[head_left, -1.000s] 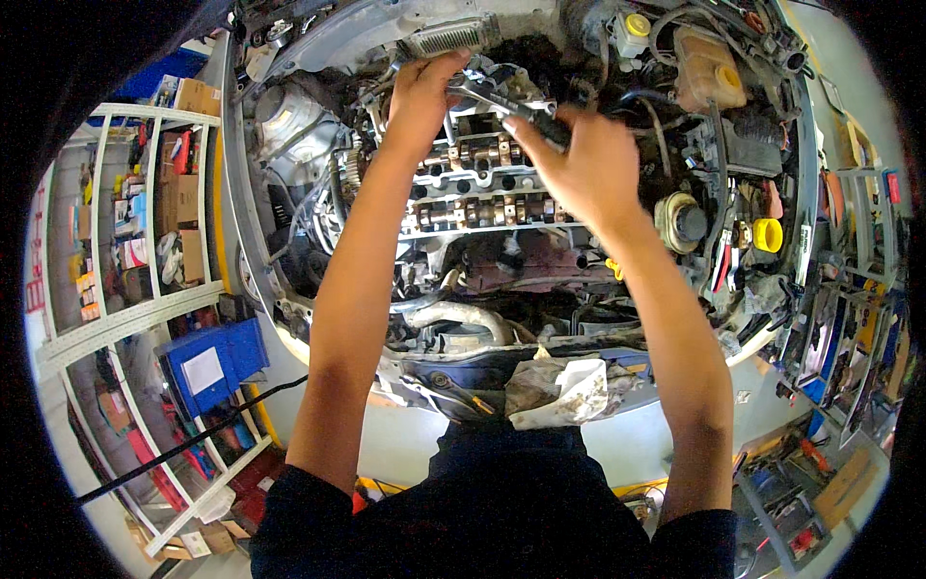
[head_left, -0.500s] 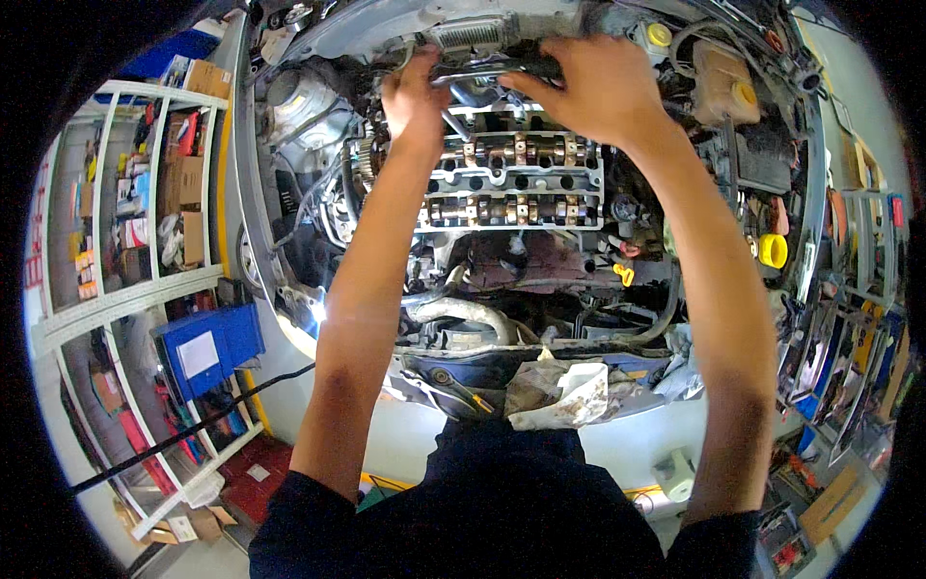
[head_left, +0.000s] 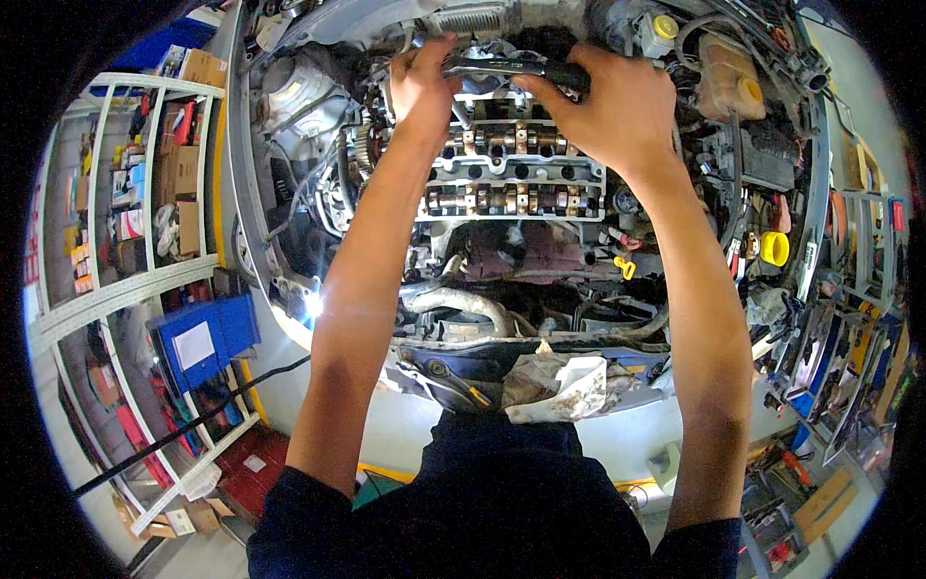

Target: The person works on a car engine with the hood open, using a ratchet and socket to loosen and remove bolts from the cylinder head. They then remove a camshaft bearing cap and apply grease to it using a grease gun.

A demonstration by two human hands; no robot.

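both hands are working one tool at the far edge of the engine bay: the right hand (head_left: 617, 101) is wrapping closed around the dark grip of a long ratchet-like wrench (head_left: 511, 68), and the left hand (head_left: 422, 82) is pinching its head end, fingers curled over it. the wrench is lying almost level, above the far row of the exposed cylinder head (head_left: 516, 169), just below a ribbed grey part at the top of the bay.

the likeliest trouble, as i'm judging it, is the tool slipping off whatever it is seated on — the contact point is hiding under the left hand, so how well it is engaging can't be told. with both arms stretching fully across the bay, a slip would be sending knuckles into the sharp metal around the head. anything dropped would be falling into the open valve gear, since the cover is off and the cam lobes and bearing caps are sitting uncovered.

the wrench is looking slim, dark and metallic, with a shiny section near the head and a black handle.

further out, a yellow cap (head_left: 775, 248) is showing on the right, a pale coolant tank (head_left: 730, 82) is sitting at upper right, and a crumpled dirty rag (head_left: 559, 384) is lying on the front edge of the bay. white shelving (head_left: 116, 289) with boxes is standing on the left.
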